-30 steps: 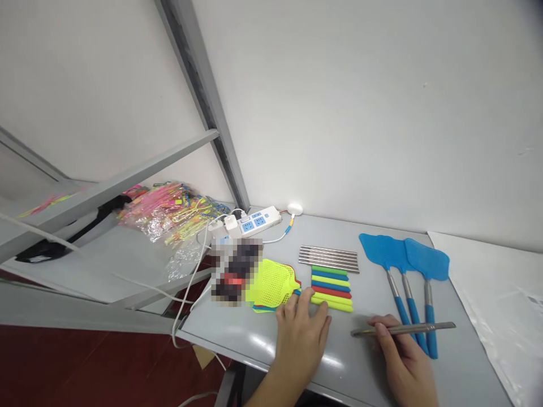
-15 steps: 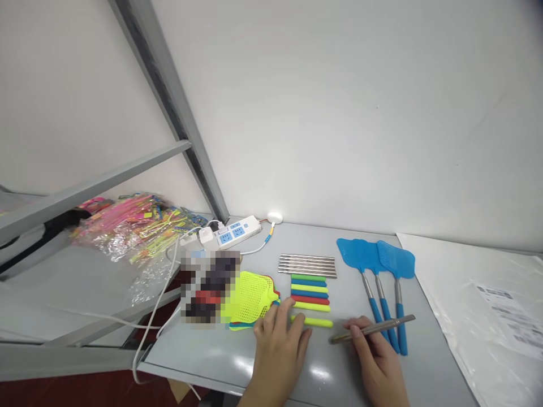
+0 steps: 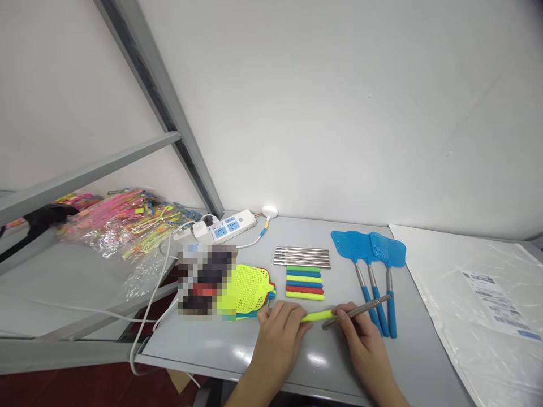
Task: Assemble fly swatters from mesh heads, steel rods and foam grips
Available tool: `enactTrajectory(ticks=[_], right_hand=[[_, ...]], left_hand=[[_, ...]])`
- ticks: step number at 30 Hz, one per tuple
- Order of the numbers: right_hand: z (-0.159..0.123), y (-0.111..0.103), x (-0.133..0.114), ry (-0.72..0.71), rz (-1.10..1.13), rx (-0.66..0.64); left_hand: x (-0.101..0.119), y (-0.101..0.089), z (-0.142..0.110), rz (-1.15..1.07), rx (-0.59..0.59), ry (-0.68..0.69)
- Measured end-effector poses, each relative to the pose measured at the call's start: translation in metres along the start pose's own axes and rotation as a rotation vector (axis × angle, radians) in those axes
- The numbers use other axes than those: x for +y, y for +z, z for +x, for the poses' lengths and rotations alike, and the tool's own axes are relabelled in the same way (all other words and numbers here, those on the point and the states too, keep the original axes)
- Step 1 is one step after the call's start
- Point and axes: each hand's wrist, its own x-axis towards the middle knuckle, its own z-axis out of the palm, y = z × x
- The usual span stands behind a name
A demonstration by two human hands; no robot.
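My left hand (image 3: 282,330) is closed around one end of a yellow handle sleeve (image 3: 317,316). Between the fingers of my right hand (image 3: 367,342) is a metal rod (image 3: 356,311), slanting up to the right; the fingertips also meet the sleeve's other end. Beyond my hands lies a column of coloured handle sleeves (image 3: 304,284) in green, blue, yellow and red. Several metal rods (image 3: 301,258) lie just behind them. Left of these is a stack of flyswatter heads (image 3: 250,287), yellow on top. Three blue flyswatters (image 3: 368,252) with handles lie to the right.
A white power strip (image 3: 232,225) with cables sits at the back left, near a blurred dark item (image 3: 207,282). White plastic packaging (image 3: 470,282) covers the table's right side. Bagged colourful goods (image 3: 131,220) lie on the shelf to the left, behind a metal frame (image 3: 169,124).
My left hand has taken hold of the yellow sleeve and lifted it off the table. My right hand, still with the rod, has moved left to the sleeve's end. The view has shifted slightly.
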Motion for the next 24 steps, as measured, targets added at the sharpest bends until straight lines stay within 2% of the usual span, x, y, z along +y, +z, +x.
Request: enactTrajectory(ticks=[4,10,13,16,19,21,24], right_hand=[[0.000,-0.001,0.000,0.012,-0.003,-0.014],[-0.001,-0.001,-0.003,0.027,-0.024,-0.026],[-0.002,-0.001,-0.003,0.008,-0.018,-0.035],[-0.003,-0.002,-0.001,-0.009,-0.014,-0.006],[-0.006,-0.004,0.001,-0.017,-0.002,0.066],[-0.008,-0.004,0.003,-0.025,0.018,0.101],[-0.009,-0.003,0.004,-0.060,0.119,0.132]], left_hand=[[0.005,0.000,0.008,-0.212,0.135,-0.033],[0.010,0.015,0.031,-0.644,0.533,-0.165],[0.011,0.020,0.034,-0.750,0.588,-0.147],[0.011,0.021,0.030,-0.809,0.602,-0.136],[0.009,0.020,0.024,-0.704,0.554,-0.138],[0.010,0.018,0.024,-0.632,0.454,-0.119],[0.014,0.017,0.027,-0.517,0.232,-0.037]])
